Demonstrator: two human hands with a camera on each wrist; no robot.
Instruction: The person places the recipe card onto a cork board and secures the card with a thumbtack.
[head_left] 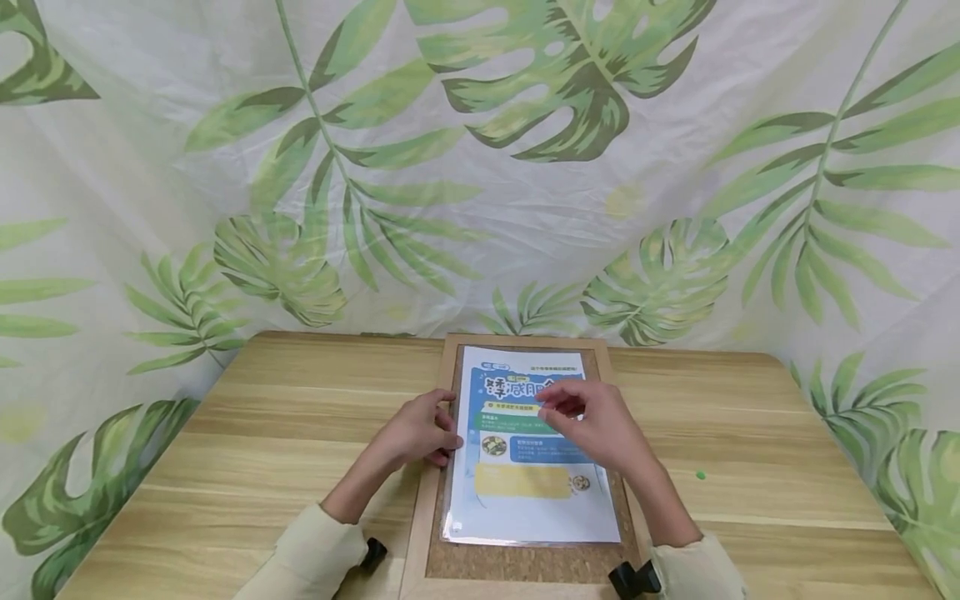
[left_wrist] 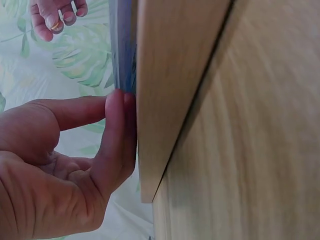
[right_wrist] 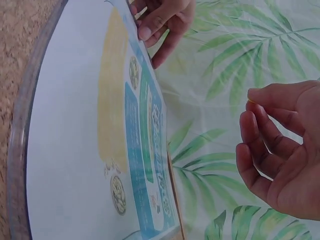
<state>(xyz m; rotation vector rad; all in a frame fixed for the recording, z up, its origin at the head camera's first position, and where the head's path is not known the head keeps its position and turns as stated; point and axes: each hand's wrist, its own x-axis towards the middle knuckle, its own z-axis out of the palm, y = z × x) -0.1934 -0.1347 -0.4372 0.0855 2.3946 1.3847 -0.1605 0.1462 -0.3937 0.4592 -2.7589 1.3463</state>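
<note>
A laminated poster (head_left: 517,508) with blue, green and yellow print lies on a wood-framed corkboard (head_left: 517,567). My left hand (head_left: 420,429) is at the poster's left edge, and its bent fingertips hold the sheet there, close beside the wooden frame in the left wrist view. Over the poster's upper right part is my right hand (head_left: 592,421), raised off the sheet. Its thumb and index finger pinch a tiny yellow piece (right_wrist: 251,101), mostly hidden by the fingertips. The other fingers are loosely curled.
The corkboard rests on a wood-grain table (head_left: 300,417). A small green round piece (head_left: 701,475) lies on the table to the right of the board. Behind the table hangs a leaf-patterned curtain (head_left: 525,225).
</note>
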